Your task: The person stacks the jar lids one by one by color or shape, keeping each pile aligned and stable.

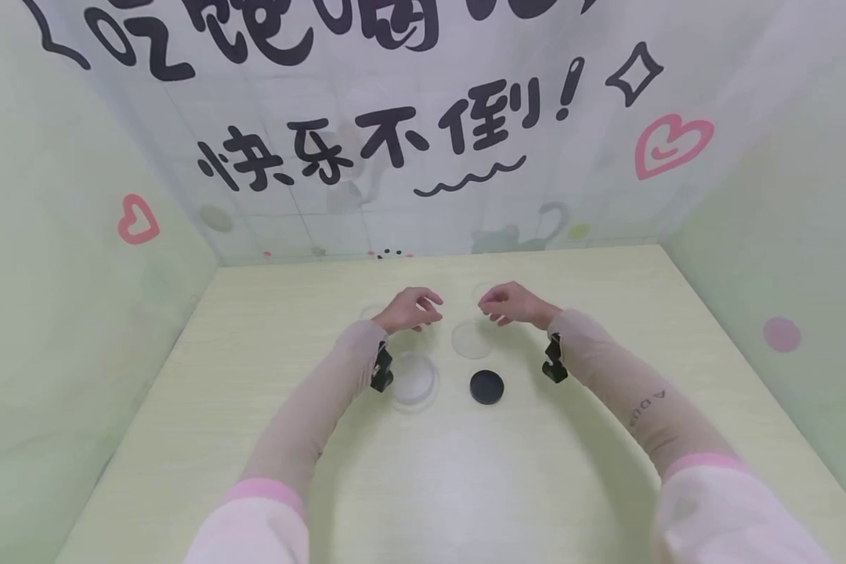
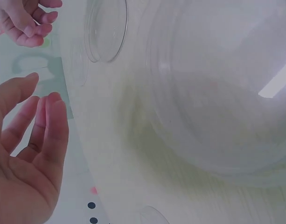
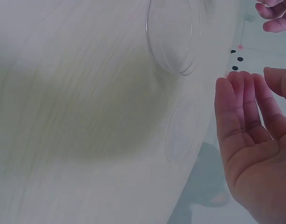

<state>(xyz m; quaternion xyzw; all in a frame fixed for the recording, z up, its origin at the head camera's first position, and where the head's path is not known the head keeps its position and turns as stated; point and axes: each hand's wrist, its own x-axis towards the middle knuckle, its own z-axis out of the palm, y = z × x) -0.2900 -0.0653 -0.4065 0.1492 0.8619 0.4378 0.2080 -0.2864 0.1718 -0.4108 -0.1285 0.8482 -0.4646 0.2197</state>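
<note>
My left hand (image 1: 410, 309) hovers over the far half of the table, fingers loosely bent and nothing between them. Facing it across a small gap, my right hand (image 1: 513, 304) has the same relaxed bend and is bare too. Between and just nearer than the hands lies a clear round shallow dish (image 1: 471, 340), its glassy rim plain in the right wrist view. Below the left wrist sits a larger translucent round dish (image 2: 217, 93). A black round disc with a raised rim (image 1: 486, 387) lies to its right. Near the right hand is a thin clear disc (image 3: 182, 128).
Another clear disc (image 1: 372, 312) lies partly hidden behind the left hand. The pale wooden table (image 1: 437, 486) ends at a printed curtain (image 1: 366, 227) at the back, with green sheets (image 1: 768, 258) along both sides. A black wrist mount (image 1: 382, 368) overlaps the translucent dish in the head view.
</note>
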